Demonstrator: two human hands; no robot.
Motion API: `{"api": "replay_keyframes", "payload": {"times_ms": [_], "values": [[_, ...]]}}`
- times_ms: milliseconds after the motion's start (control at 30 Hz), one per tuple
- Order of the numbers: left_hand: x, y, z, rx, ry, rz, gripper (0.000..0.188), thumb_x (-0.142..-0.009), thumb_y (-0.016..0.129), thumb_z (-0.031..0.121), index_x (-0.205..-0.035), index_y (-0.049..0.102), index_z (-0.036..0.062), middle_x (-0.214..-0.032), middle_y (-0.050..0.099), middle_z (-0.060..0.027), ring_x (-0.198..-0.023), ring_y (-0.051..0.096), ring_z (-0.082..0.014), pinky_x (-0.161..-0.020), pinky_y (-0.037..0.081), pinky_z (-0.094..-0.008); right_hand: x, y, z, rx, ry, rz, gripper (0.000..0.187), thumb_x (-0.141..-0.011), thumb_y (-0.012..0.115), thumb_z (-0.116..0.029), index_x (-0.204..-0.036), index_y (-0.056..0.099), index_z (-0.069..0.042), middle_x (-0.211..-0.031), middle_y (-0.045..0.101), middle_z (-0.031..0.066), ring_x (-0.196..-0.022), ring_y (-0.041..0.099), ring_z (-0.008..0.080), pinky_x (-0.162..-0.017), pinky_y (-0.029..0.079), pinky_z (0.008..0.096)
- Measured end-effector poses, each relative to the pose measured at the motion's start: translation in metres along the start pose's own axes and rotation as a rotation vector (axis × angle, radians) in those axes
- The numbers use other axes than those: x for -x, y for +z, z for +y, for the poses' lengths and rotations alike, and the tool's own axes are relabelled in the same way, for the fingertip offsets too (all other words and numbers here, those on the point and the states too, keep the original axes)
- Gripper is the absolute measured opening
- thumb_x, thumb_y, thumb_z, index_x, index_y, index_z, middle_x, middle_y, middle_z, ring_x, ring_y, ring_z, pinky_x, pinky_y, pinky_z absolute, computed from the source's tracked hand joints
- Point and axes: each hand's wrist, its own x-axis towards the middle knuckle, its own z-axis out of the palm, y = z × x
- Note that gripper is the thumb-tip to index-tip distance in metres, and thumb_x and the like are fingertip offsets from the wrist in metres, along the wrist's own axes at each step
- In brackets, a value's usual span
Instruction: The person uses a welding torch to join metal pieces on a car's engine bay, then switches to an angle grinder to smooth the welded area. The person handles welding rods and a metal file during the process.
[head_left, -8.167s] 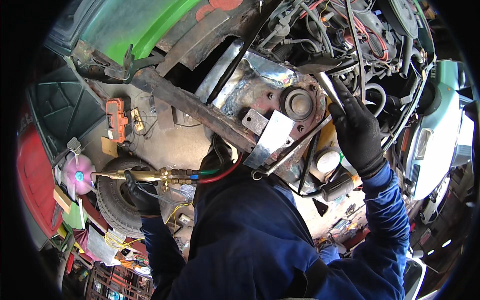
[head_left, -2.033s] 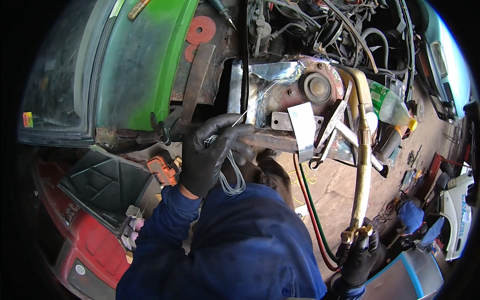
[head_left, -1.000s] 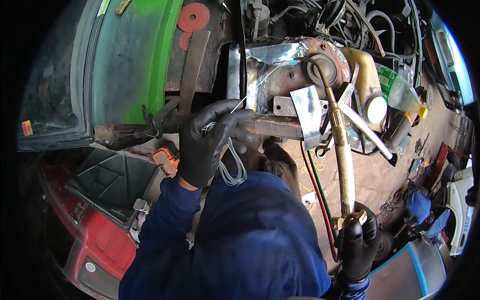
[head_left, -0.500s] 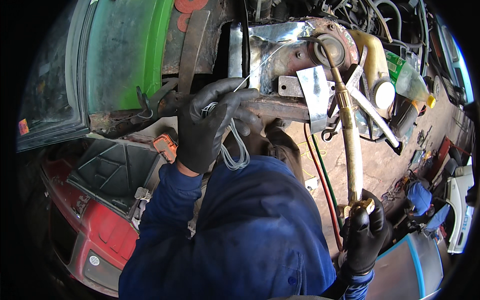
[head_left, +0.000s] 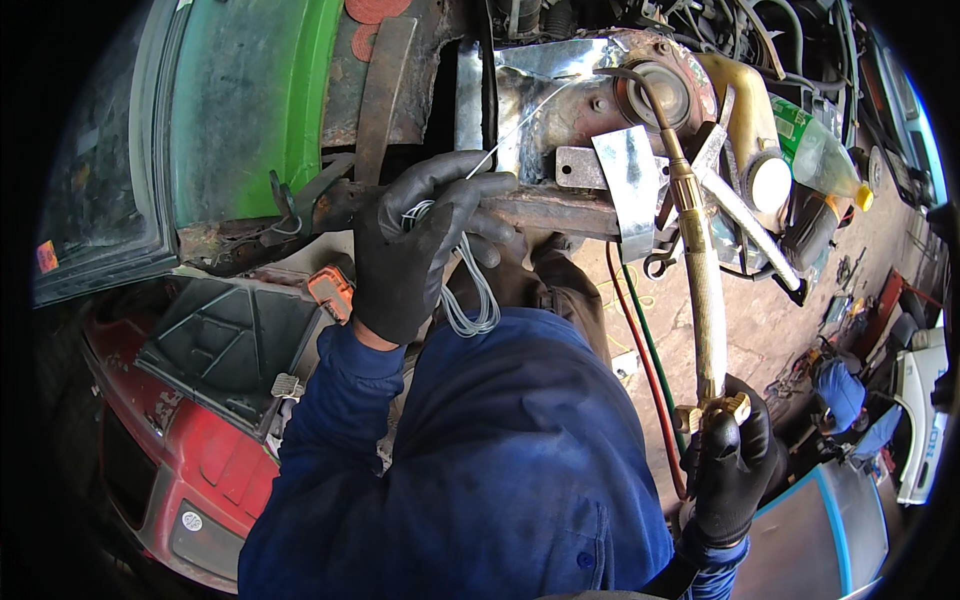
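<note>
My left hand (head_left: 415, 250), in a black glove, is closed around a coil of thin grey wire (head_left: 478, 305). One straight end of the wire rises from between thumb and fingers toward the bare sheet metal (head_left: 550, 105). At the lower right my right hand (head_left: 735, 460), also gloved in black, grips the brass valve end of a gas welding torch (head_left: 704, 310). The torch stands nearly upright in view. Its bent tip curves over the round strut mount (head_left: 655, 97), close to the far end of the wire. No flame shows clearly.
A loose metal strip (head_left: 630, 190), a hammer (head_left: 745, 225) and a green plastic bottle (head_left: 820, 150) lie around the bay's edge. Red and green hoses (head_left: 650, 380) hang down by my right side. A green-edged windscreen (head_left: 250, 110) is at left; a red car (head_left: 190, 470) stands below it.
Both hands keep nearly the same place and grip. The torch and wire show hardly any movement; the view has shifted very slightly.
</note>
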Motion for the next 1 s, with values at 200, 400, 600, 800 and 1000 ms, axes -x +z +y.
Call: {"api": "replay_keyframes", "payload": {"times_ms": [200,400,600,800,1000], "values": [[-0.0004,-0.0018,-0.0029,0.040,0.003,-0.017,0.071,-0.107,0.069,0.048,-0.143,0.055,-0.0114,-0.125,0.075,-0.0277,-0.089,0.082,-0.0303,-0.066,0.064,-0.0308,-0.0003,0.0002,0.0002,-0.003,-0.002,-0.001,0.055,-0.105,0.075,-0.039,-0.137,0.063,0.004,-0.092,0.067,0.0014,-0.071,0.058,0.0042,-0.061,0.046,0.0195],[0.0001,-0.0026,-0.0032,0.046,0.000,-0.019,0.072,-0.106,0.070,0.048,-0.144,0.054,-0.0113,-0.126,0.074,-0.0285,-0.089,0.082,-0.0305,-0.066,0.064,-0.0310,-0.0002,-0.0016,0.0012,0.000,0.003,-0.004,0.058,-0.104,0.076,-0.041,-0.138,0.062,0.004,-0.093,0.067,0.0012,-0.073,0.059,0.0039,-0.063,0.047,0.0196],[-0.0010,-0.0024,-0.0042,0.061,0.009,-0.019,0.069,-0.107,0.069,0.045,-0.143,0.055,-0.0111,-0.125,0.075,-0.0287,-0.089,0.082,-0.0298,-0.067,0.064,-0.0310,0.0003,-0.0039,0.0032,-0.011,0.030,-0.006,0.061,-0.104,0.076,-0.043,-0.138,0.062,0.005,-0.099,0.068,0.0039,-0.083,0.063,0.0070,-0.071,0.054,0.0217],[-0.0003,-0.0017,-0.0032,0.063,0.012,-0.011,0.062,-0.109,0.067,0.039,-0.142,0.056,-0.0113,-0.124,0.075,-0.0285,-0.087,0.082,-0.0291,-0.066,0.064,-0.0314,-0.0003,-0.0035,0.0023,0.012,0.021,-0.015,0.063,-0.103,0.077,-0.046,-0.138,0.062,0.005,-0.098,0.068,0.0035,-0.082,0.063,0.0067,-0.070,0.053,0.0211],[-0.0010,0.0000,-0.0019,0.042,0.022,0.006,0.057,-0.110,0.066,0.035,-0.141,0.057,-0.0118,-0.122,0.076,-0.0284,-0.085,0.082,-0.0293,-0.064,0.064,-0.0318,0.0001,-0.0021,0.0004,0.004,0.026,-0.014,0.065,-0.102,0.078,-0.048,-0.137,0.063,0.004,-0.096,0.068,0.0024,-0.079,0.062,0.0054,-0.068,0.050,0.0196]]}}
